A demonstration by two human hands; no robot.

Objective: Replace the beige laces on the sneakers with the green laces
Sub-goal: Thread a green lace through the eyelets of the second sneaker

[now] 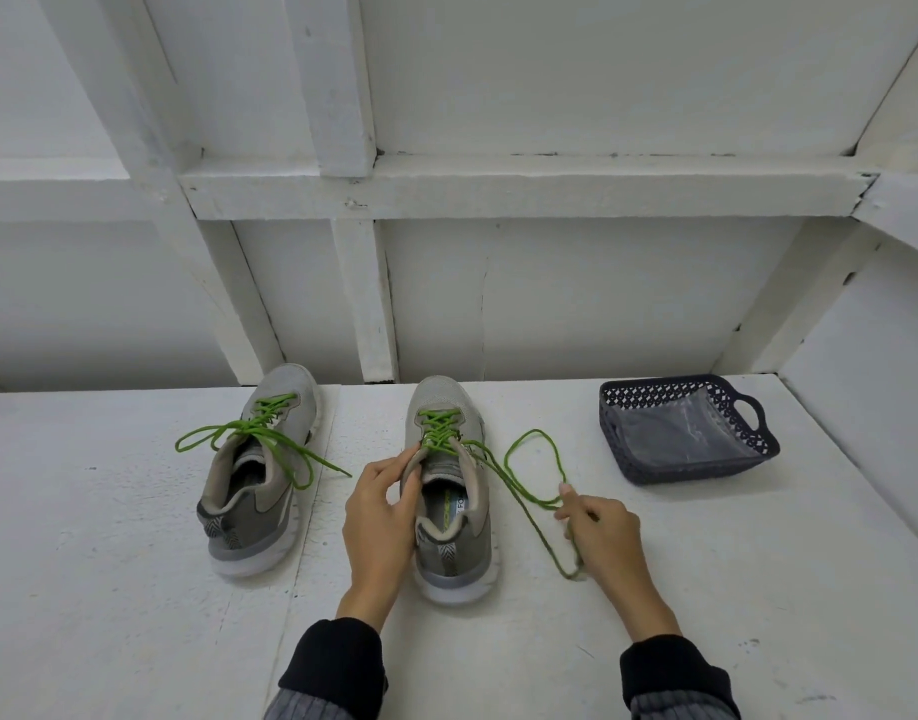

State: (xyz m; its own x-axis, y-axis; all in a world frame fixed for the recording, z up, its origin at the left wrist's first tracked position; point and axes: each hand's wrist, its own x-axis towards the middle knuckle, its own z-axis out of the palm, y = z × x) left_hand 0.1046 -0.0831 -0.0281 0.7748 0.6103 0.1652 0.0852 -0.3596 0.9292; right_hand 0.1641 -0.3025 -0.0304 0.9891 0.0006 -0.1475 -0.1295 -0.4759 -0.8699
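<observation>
Two grey sneakers stand on the white table, toes pointing away from me. The left sneaker carries a green lace whose loose ends trail to both sides. The right sneaker is threaded with a second green lace that runs off to the right in a loop. My left hand grips the right sneaker's collar at the left side, near the top eyelets. My right hand holds that lace where it lies on the table, index finger raised. No beige lace is in view.
A dark blue plastic basket with a handle stands at the back right, lined with clear plastic. A white framed wall rises right behind the shoes. The table extends left and toward me.
</observation>
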